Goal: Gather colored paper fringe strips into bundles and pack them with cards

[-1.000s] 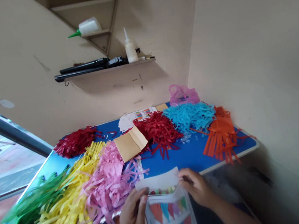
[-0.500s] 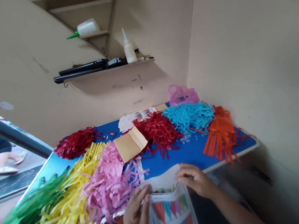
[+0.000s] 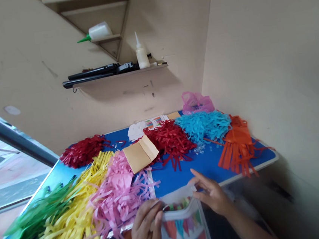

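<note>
A clear plastic packet (image 3: 185, 227) with a printed picture of coloured tassels is at the bottom centre, over the table's near edge. My left hand (image 3: 148, 227) is closed on the packet's left upper side. At its right upper corner my right hand (image 3: 209, 192) pinches the film between thumb and a finger, with the index finger raised. Small coloured pieces show inside the packet's top. Left of my hands lie pink strips (image 3: 122, 199), yellow strips (image 3: 78, 219) and green strips (image 3: 43, 211). A brown paper envelope (image 3: 137, 156) rests on the pink and red strips.
Red (image 3: 170, 139), light blue (image 3: 204, 125) and orange strips (image 3: 237, 141) lie across the blue table (image 3: 172, 183). Behind them are printed cards (image 3: 140, 129) and a pink plastic bag (image 3: 197, 102). A wall shelf (image 3: 121, 77) holds a bottle (image 3: 142, 56) and black tools.
The packet's top flap has dropped lower and folded toward the right. My right index finger has lifted away from the film. The view has shifted slightly.
</note>
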Demonstrator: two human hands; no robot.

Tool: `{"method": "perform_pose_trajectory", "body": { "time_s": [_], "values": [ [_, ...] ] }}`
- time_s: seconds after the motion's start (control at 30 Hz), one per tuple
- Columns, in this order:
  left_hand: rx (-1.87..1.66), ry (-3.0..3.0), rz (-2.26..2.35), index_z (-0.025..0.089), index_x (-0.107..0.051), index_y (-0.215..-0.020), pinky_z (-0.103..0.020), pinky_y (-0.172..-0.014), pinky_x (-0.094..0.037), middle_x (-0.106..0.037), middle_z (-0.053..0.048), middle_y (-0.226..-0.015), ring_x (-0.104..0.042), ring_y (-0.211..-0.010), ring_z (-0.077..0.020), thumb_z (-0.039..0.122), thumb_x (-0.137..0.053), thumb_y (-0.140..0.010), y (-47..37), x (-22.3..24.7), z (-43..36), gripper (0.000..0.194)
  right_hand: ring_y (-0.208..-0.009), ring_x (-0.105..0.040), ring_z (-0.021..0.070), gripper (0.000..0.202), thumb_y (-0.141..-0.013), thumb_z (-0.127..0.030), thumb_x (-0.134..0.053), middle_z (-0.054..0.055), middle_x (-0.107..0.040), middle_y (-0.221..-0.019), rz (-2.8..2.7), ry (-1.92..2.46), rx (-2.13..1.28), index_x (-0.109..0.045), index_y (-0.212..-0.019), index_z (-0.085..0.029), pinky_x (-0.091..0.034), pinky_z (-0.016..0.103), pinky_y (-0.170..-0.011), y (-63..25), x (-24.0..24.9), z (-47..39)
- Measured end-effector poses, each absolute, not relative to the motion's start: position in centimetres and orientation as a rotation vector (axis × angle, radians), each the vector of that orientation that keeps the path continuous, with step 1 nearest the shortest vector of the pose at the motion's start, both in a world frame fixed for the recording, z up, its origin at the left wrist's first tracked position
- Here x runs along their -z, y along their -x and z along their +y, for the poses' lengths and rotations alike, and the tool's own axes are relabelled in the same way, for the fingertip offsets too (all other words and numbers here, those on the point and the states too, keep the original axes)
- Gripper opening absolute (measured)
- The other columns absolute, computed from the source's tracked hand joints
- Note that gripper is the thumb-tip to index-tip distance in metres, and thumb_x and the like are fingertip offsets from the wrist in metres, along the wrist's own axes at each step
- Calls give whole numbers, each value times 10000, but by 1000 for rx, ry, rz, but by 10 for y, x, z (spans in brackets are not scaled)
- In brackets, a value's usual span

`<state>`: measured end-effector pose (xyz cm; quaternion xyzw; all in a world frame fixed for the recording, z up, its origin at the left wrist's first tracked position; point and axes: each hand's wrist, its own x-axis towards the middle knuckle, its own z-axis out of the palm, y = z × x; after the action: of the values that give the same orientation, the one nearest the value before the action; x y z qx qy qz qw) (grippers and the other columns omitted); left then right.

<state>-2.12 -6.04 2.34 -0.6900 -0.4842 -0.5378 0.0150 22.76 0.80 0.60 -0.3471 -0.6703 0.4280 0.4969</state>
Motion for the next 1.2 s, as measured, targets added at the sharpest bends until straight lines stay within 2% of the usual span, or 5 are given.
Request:
{"method": "perform_pose_trajectory", "body": {
  "time_s": [0.2,0.43,0.53,0.73,1.2],
  "values": [
    [1780,2032,-1638,262,-643,-1150,-268,-764,-591,-751,-23,-931,-721,-823,-173,157,-646,-830,18,-20,-66,337,-918,-648,204,123,-846,-285,-686,53,-695,-958,-1618,717,-1085,-732,-955,-252,-513,318,-828,-224,-12,9],
    [1844,2227,-1986,191,-696,-923,-275,-606,-613,-740,-71,-832,-727,-738,-210,358,-675,-812,20,-44,-50,202,-721,-606,156,233,-749,-259,-676,2,-669,-840,-1637,883,-1310,-689,-974,-202,-467,243,-651,-209,-38,28],
    [1845,2289,-2128,180,-674,-998,-287,-604,-615,-753,-74,-815,-728,-689,-208,395,-642,-834,18,-47,-45,273,-677,-596,152,216,-668,-153,-672,-14,-687,-770,-1851,1037,-1269,-720,-877,-188,-433,225,-606,-199,-52,41],
    [1808,2242,-2215,190,-665,-1171,-246,-547,-598,-768,-111,-1007,-733,-702,-197,434,-652,-820,18,-46,-47,428,-603,-589,152,81,-651,-215,-738,-20,-703,-666,-1962,1242,-1038,-738,-732,-204,-366,222,-531,-192,-61,44],
    [1985,2268,-2230,220,-747,-1040,-338,-804,-609,-774,-91,-1023,-735,-927,-254,426,-664,-816,21,-35,-49,316,-698,-659,184,133,-708,-148,-663,-6,-749,-752,-1978,1145,-1027,-764,-751,-224,-445,259,-640,-198,-58,39]
  ]
}}
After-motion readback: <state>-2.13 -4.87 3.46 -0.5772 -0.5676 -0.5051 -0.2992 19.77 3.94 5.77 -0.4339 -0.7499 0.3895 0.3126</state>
